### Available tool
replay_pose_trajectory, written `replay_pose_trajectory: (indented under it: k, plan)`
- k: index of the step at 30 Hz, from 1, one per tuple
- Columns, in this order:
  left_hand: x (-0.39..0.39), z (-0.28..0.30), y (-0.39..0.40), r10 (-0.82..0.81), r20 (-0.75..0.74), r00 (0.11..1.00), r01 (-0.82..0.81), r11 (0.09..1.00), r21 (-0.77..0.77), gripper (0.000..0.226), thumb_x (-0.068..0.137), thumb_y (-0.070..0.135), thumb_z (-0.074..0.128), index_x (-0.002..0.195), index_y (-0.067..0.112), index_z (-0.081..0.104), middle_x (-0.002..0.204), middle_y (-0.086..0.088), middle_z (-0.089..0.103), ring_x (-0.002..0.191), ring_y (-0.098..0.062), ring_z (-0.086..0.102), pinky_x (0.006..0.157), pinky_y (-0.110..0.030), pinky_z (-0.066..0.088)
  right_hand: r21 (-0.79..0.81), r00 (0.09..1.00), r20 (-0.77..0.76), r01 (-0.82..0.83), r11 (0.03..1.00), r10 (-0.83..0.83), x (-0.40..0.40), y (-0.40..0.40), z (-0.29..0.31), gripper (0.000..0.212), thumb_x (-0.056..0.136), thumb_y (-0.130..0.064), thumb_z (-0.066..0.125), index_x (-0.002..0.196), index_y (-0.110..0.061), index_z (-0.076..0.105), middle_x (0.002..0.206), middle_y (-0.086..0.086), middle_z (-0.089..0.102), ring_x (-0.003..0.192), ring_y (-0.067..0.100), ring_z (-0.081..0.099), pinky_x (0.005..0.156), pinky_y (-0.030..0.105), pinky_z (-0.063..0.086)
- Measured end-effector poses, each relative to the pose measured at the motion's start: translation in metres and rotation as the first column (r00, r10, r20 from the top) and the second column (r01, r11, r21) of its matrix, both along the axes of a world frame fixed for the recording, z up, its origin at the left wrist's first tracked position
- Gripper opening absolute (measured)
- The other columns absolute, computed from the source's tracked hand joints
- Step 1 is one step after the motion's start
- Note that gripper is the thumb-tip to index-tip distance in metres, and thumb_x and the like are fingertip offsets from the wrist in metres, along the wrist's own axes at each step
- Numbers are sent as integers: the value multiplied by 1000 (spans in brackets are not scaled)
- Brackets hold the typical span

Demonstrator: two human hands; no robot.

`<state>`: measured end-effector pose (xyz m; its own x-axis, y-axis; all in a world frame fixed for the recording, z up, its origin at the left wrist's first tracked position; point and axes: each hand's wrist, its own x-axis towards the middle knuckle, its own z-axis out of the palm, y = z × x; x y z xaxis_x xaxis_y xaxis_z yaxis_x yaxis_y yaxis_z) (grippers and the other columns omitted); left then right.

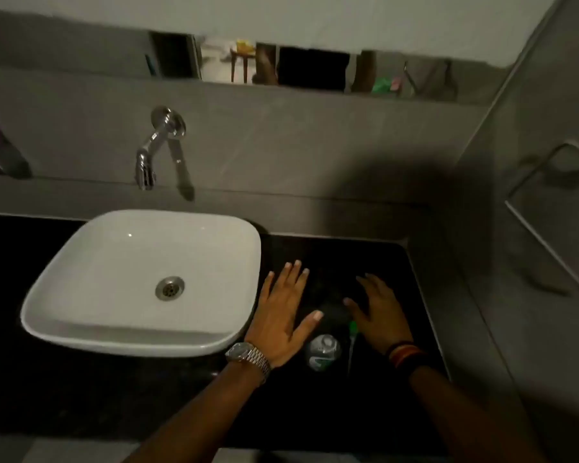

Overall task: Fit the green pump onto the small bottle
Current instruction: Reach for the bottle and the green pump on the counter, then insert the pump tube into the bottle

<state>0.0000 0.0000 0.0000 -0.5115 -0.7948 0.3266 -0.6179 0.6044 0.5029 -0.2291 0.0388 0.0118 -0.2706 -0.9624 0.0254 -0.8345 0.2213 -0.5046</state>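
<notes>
Pump not yet fitted.
Both hands spread, empty: left hand (283,315), right hand (378,312). Between them on the worktop (315,412): small bottle (323,352), green pump (352,329), apart.

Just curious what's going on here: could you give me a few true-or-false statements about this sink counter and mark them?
1. Both hands are open and hold nothing. True: left hand, right hand.
2. The bottle stands between the hands. True.
3. The green pump is already on the bottle. False: it lies on the counter beside it.
4. The sink is full of water. False: it is empty.
5. The watch is on the right wrist. False: the left.
</notes>
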Motion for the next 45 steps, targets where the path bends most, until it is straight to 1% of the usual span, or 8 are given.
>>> replay_pose_trajectory:
  k: [5, 11, 14, 20, 27, 33, 39, 45]
  plan:
    - [10, -46, 19, -88, -39, 995, 95, 966, 239, 89, 89, 70, 56, 159, 29, 20, 167, 12, 18, 155, -4, 4, 126, -45, 9, 336, 949, 120, 238, 911, -292, -30, 9, -39, 31, 86, -42, 70, 101, -16, 74, 110, 13, 75, 107, 34, 69, 90, 40, 55]
    - [-4, -60, 18, -67, -85, 994, 93, 933, 348, 67, 74, 68, 73, 134, 42, 60, 159, 12, 38, 156, -11, 11, 126, -46, 13, 513, 935, 125, 224, 829, -331, -24, -26, -54, 58, 66, -49, 85, 101, -5, 77, 110, 19, 75, 104, 36, 71, 82, 34, 54]
    - [-4, -62, 19, -35, -94, 995, 70, 914, 399, 60, 72, 70, 74, 127, 50, 62, 159, 15, 37, 155, -8, 8, 125, -42, 11, 524, 927, 113, 250, 814, -357, -14, -41, -53, 61, 61, -40, 90, 109, -7, 74, 117, 15, 73, 109, 35, 69, 90, 38, 57]
    - [-10, -57, 17, -20, -139, 990, 73, 918, 389, 55, 73, 64, 77, 124, 49, 65, 156, 23, 36, 154, -6, 8, 123, -34, -2, 183, 840, 453, 240, 953, -299, -13, -23, -9, 14, 78, -26, 82, 80, -16, 73, 91, 9, 76, 91, 25, 71, 94, 43, 56]
    - [-18, -48, 2, -75, -169, 983, 111, 971, 213, 48, 74, 58, 77, 114, 32, 75, 146, 13, 53, 152, -12, 22, 126, -40, 2, -252, 805, 585, 295, 922, -98, 4, 23, 62, 25, 80, -27, 80, 100, -13, 75, 107, -1, 72, 96, 7, 70, 85, 20, 55]
    - [-14, -50, -4, -16, -164, 986, 37, 991, 125, 48, 69, 50, 85, 109, 27, 76, 138, 12, 58, 149, -16, 29, 126, -36, 1, -328, 802, 597, 267, 906, -20, 28, 32, 65, 21, 80, -27, 79, 99, -20, 71, 106, -13, 68, 88, -2, 65, 76, 9, 51]
    - [-12, -54, -14, 50, -134, 990, -14, 968, 252, 53, 68, 60, 80, 114, 36, 74, 144, 16, 50, 146, 0, 13, 124, -38, -5, -338, 830, 557, 194, 921, 30, 44, 25, 57, 21, 81, -27, 78, 100, -23, 72, 108, -9, 67, 93, 0, 64, 79, 10, 50]
    - [-10, -55, -15, 68, -143, 987, -15, 939, 344, 50, 70, 55, 82, 117, 38, 73, 149, 15, 47, 146, -2, 8, 123, -42, -10, -372, 850, 523, 167, 913, 58, 48, 14, 55, 24, 81, -31, 77, 101, -19, 71, 111, -9, 68, 83, -1, 63, 74, 8, 49]
